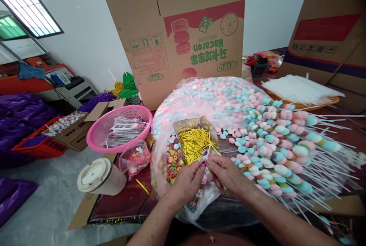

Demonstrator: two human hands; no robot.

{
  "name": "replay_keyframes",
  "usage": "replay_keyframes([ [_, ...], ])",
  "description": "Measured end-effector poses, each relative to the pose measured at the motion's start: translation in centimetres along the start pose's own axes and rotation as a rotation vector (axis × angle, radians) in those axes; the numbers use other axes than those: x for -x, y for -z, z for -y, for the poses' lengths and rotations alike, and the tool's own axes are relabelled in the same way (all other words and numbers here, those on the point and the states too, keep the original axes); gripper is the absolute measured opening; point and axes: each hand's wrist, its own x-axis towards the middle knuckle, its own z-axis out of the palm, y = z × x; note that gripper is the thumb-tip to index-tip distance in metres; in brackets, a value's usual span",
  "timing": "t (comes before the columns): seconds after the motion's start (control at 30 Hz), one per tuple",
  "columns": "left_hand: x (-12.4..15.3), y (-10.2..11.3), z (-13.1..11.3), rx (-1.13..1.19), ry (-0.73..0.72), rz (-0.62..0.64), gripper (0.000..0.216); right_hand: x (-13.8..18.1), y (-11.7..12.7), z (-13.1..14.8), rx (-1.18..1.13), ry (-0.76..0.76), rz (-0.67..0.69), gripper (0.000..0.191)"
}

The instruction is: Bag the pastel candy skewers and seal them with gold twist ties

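Clear-wrapped candy skewer (204, 179), right there between both hands, white stick (209, 149) poking up! Left hand (186, 180) has it in a narrow pinch, and right hand (225, 171) matches that tight grip from the other side. Gold twist ties (194, 143) lie just beyond the grip, ring-shaped candies (174, 162) to its left, pastel marshmallow-like skewers (283, 150) fanned out to its right, pink basket (90, 135) farther left.
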Motion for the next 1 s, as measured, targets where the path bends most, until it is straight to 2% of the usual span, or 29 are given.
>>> replay_keyframes([
  [0.07,0.2,-0.6,0.3,-0.103,-0.037,-0.098,0.031,-0.2,-0.7,-0.4,-0.095,-0.038,-0.022,0.036],
  [0.1,0.3,-0.9,0.4,-0.058,-0.033,-0.109,0.03,-0.3,-1.1,-0.5,-0.094,-0.025,-0.031,0.036],
  [0.17,0.5,-1.3,0.7,0.157,0.008,-0.019,0.03,-0.2,-1.5,-0.7,-0.008,0.03,-0.034,0.036],
  [0.23,0.5,-1.2,0.8,0.36,0.083,0.148,0.032,-0.2,-1.4,-0.7,0.159,0.103,-0.018,0.036],
  [0.3,0.4,-0.7,0.7,0.411,0.173,0.255,0.033,-0.2,-0.9,-0.6,0.354,0.188,-0.024,0.034],
  [0.4,0.2,0.0,0.1,0.349,0.279,0.191,0.028,-0.4,0.3,-0.2,0.587,0.311,-0.103,0.024],
  [0.43,0.1,0.2,-0.2,0.336,0.309,0.159,0.027,-0.5,0.8,0.0,0.677,0.383,-0.146,0.021],
  [0.5,0.1,0.3,-0.5,0.343,0.352,0.134,0.027,-0.5,1.5,0.4,0.912,0.625,-0.171,0.021],
  [0.6,0.4,0.2,-0.6,0.363,0.376,0.163,0.027,-0.2,2.1,0.3,1.262,1.073,0.044,0.033],
  [0.67,0.5,0.3,-0.5,0.359,0.38,0.267,0.025,0.2,2.1,-0.2,1.361,1.168,0.205,0.033],
  [0.77,0.6,1.2,-0.4,0.304,0.379,0.463,0.022,0.8,2.0,-1.5,1.42,1.091,0.3,0.025],
  [0.83,0.7,2.0,-0.6,0.096,0.271,0.513,0.02,1.2,1.7,-2.1,1.337,0.948,0.357,0.02],
  [0.9,1.0,2.5,-0.9,-0.298,0.033,0.47,0.015,1.5,1.2,-2.2,1.1,0.695,0.389,0.014],
  [1.0,2.0,2.0,-0.5,-0.898,-0.317,0.23,0.016,1.7,0.4,-1.4,0.541,0.142,0.431,0.021],
])
